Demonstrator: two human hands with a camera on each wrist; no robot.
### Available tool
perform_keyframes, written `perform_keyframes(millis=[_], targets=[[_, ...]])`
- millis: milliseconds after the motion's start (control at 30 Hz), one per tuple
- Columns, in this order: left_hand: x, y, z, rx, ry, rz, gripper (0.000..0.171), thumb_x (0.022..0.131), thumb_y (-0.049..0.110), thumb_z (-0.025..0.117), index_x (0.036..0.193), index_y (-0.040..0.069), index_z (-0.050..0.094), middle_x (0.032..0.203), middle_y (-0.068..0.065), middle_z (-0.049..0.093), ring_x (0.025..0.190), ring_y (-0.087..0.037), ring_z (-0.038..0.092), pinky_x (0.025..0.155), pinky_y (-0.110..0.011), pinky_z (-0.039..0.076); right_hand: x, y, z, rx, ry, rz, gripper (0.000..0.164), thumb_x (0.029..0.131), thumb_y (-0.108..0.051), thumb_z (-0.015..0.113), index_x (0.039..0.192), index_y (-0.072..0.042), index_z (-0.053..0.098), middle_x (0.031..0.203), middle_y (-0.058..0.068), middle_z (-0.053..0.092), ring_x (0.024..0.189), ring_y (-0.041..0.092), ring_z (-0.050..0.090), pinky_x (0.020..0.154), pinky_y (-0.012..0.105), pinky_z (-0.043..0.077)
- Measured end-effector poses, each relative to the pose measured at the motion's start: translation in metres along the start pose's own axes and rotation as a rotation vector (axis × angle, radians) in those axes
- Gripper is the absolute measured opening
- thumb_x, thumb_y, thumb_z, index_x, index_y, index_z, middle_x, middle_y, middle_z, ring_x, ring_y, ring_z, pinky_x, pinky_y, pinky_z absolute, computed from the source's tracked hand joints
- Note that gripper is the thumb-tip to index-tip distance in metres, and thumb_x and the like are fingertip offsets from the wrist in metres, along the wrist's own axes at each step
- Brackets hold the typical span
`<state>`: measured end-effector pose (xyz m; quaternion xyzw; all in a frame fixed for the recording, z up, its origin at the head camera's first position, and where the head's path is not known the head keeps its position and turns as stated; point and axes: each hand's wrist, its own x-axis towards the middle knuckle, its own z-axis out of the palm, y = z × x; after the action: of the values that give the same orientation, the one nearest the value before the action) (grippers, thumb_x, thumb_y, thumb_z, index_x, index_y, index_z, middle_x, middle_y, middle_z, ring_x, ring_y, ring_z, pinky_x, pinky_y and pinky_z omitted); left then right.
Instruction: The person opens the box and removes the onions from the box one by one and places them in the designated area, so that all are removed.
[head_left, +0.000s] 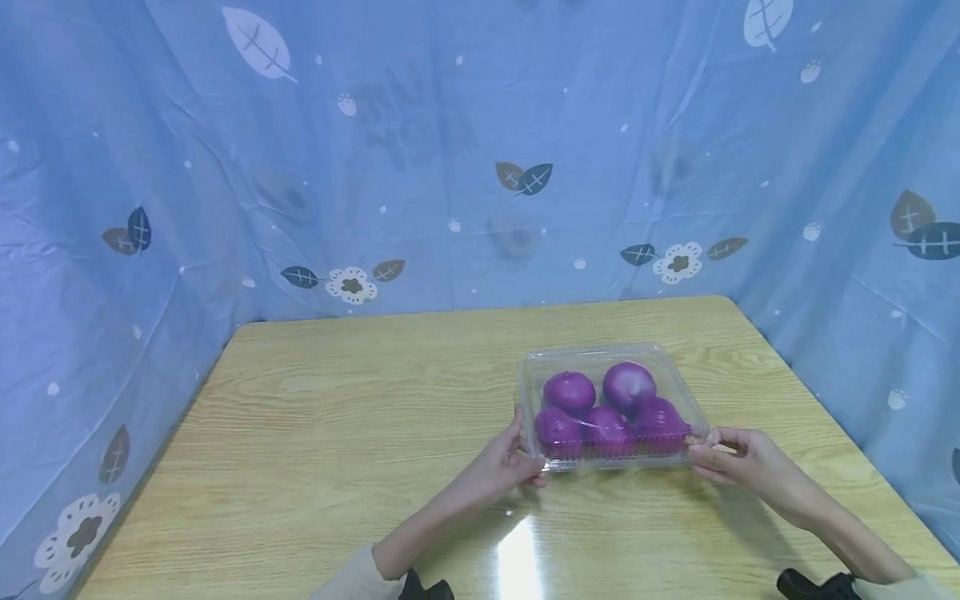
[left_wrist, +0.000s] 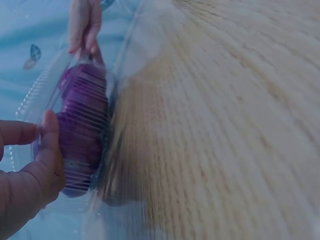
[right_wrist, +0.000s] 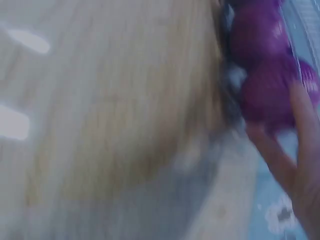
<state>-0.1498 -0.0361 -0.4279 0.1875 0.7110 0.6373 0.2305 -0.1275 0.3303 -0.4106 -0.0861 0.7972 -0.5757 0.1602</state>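
A clear plastic clamshell box with its lid down is on the right half of the table, slightly turned. Inside it lie several red onions, seen side-on in the left wrist view as purple shapes behind the ribbed wall. My left hand pinches the box's near left corner between thumb and fingers. At the near right corner, my right hand pinches the rim. The right wrist view is blurred, with the fingers beside an onion. Whether the box's base fully touches the table cannot be told.
The wood-grain table has a bright light reflection near its front. A blue patterned curtain hangs behind the table and along both sides.
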Motion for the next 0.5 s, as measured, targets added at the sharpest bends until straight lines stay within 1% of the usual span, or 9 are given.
perform_keyframes(millis=[100,167,200,233,300,367,433,467,500], targets=[[0.001,0.001,-0.001,-0.026,-0.004,-0.003,0.085,0.094,0.006,0.058,0.152,0.006,-0.005,0.104,-0.010,0.056,0.080,-0.017,0.067,0.080,-0.027,0.056,-0.002,-0.001,-0.004,-0.101,0.046,-0.012,0.021,0.095,-0.012,0.060,0.106,0.006,0.056,0.128,0.000,0.057,0.102,-0.009,0.055,0.081,0.024,0.055],[0.001,0.001,-0.002,-0.035,-0.006,-0.008,0.085,0.093,0.005,0.058,0.152,0.006,-0.004,0.104,-0.010,0.056,0.080,-0.017,0.067,0.081,-0.029,0.056,-0.003,0.000,-0.005,-0.172,0.107,-0.058,0.028,0.091,-0.010,0.065,0.114,0.004,0.056,0.125,-0.018,0.052,0.102,-0.011,0.054,0.076,0.023,0.054],[0.001,0.002,-0.002,-0.041,-0.007,-0.012,0.086,0.093,0.004,0.058,0.152,0.007,-0.004,0.104,-0.011,0.057,0.080,-0.017,0.067,0.082,-0.029,0.056,-0.003,0.002,-0.004,-0.192,0.144,-0.091,0.032,0.089,-0.008,0.067,0.117,0.002,0.055,0.120,-0.024,0.050,0.101,-0.012,0.054,0.073,0.023,0.055],[0.001,0.002,-0.002,-0.045,-0.006,-0.017,0.086,0.093,0.004,0.058,0.152,0.007,-0.004,0.104,-0.011,0.057,0.080,-0.018,0.067,0.081,-0.029,0.056,-0.003,0.004,-0.003,-0.197,0.172,-0.135,0.034,0.087,-0.005,0.068,0.118,0.000,0.055,0.118,-0.026,0.049,0.099,-0.011,0.055,0.071,0.023,0.055],[0.001,0.003,-0.002,-0.054,-0.006,-0.026,0.086,0.093,0.004,0.058,0.152,0.007,-0.004,0.105,-0.011,0.057,0.081,-0.020,0.067,0.081,-0.028,0.056,-0.001,0.008,-0.002,-0.134,0.183,-0.242,0.044,0.085,0.005,0.067,0.125,-0.001,0.051,0.118,-0.022,0.051,0.096,-0.004,0.059,0.068,0.028,0.058],[0.001,0.004,-0.002,-0.063,-0.008,-0.034,0.086,0.093,0.004,0.058,0.152,0.008,-0.004,0.105,-0.011,0.057,0.083,-0.023,0.067,0.081,-0.028,0.056,0.000,0.011,-0.002,-0.015,0.142,-0.324,0.057,0.084,0.013,0.063,0.135,-0.003,0.042,0.116,-0.013,0.055,0.092,0.003,0.063,0.065,0.036,0.059],[0.000,0.004,-0.002,-0.074,-0.009,-0.043,0.086,0.093,0.004,0.058,0.153,0.008,-0.004,0.105,-0.012,0.056,0.084,-0.026,0.067,0.082,-0.029,0.056,0.001,0.014,-0.002,0.068,0.077,-0.388,0.067,0.084,0.018,0.059,0.142,-0.003,0.035,0.114,-0.005,0.059,0.092,0.009,0.064,0.064,0.041,0.058],[0.000,0.004,-0.002,-0.077,-0.008,-0.046,0.086,0.093,0.004,0.058,0.153,0.009,-0.003,0.105,-0.012,0.056,0.085,-0.027,0.067,0.082,-0.029,0.056,0.002,0.015,-0.002,0.083,0.049,-0.410,0.069,0.084,0.019,0.057,0.145,-0.001,0.032,0.113,-0.002,0.062,0.092,0.011,0.065,0.065,0.042,0.058],[0.000,0.003,-0.002,-0.082,-0.007,-0.047,0.086,0.093,0.005,0.059,0.153,0.010,-0.003,0.104,-0.012,0.056,0.085,-0.027,0.067,0.083,-0.029,0.056,0.002,0.015,-0.002,0.071,0.037,-0.407,0.069,0.085,0.018,0.057,0.146,0.000,0.030,0.111,0.000,0.064,0.093,0.012,0.066,0.067,0.041,0.058]])
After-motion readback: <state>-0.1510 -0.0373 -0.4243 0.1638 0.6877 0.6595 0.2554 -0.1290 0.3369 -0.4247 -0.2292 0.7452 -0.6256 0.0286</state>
